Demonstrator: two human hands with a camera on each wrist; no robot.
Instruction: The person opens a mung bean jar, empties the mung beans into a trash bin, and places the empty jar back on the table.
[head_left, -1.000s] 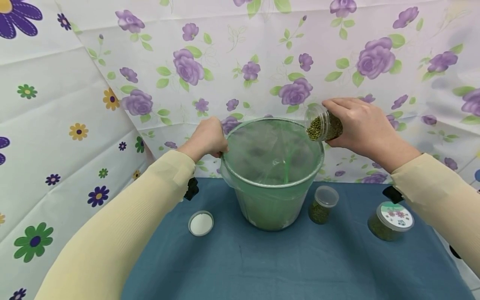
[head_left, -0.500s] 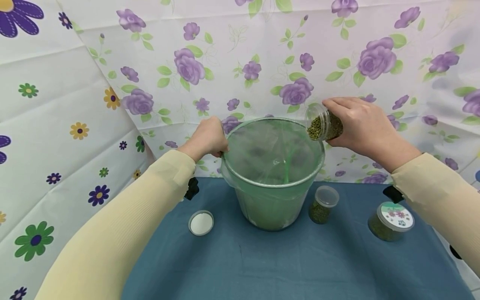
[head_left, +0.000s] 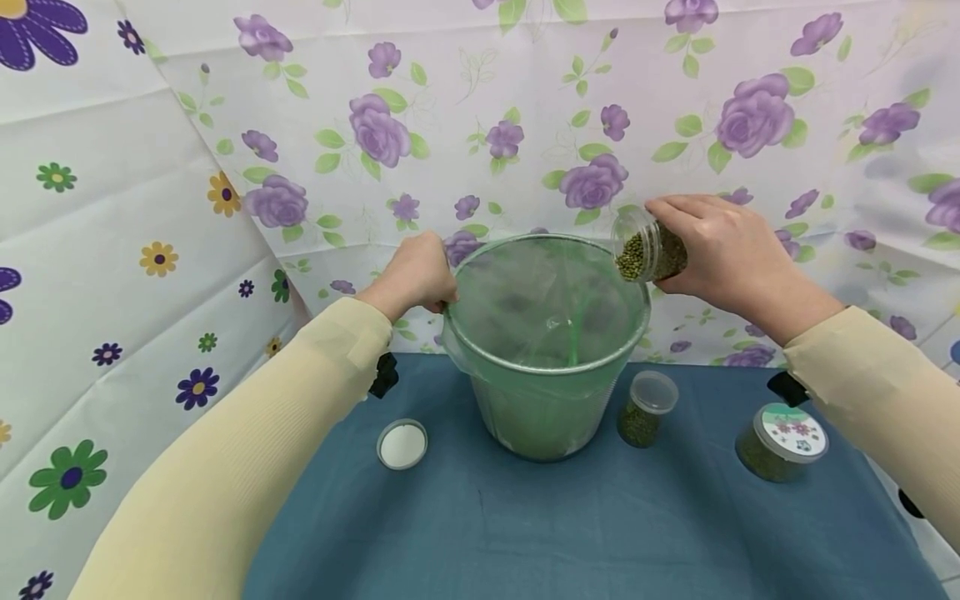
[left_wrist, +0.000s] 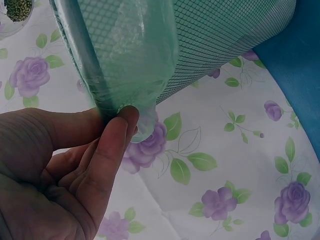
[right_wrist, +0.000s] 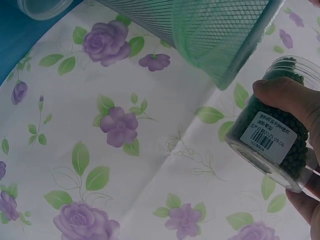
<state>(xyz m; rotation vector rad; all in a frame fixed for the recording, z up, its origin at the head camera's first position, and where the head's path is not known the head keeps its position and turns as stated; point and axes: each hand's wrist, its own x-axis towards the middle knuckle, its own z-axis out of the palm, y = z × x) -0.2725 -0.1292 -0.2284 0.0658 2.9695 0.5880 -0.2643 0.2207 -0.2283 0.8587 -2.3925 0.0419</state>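
"How is your grip on the right?"

"My right hand holds firmly a clear jar, with the fingers curled around it. The jar is tilted, its uncovered mouth toward the mesh bin. Small green beans lie inside. In the right wrist view the jar is apart from the bin, and I can read a barcode label on it."

"And the left?"

"My left hand pinches the green bag at the bin rim. This bag lines the bin and folds over its edge."

"What stands around?"

"On the blue cloth: a white disc left of the bin, a small jar just beside it at right, and farther right a wide jar with patterned lid."
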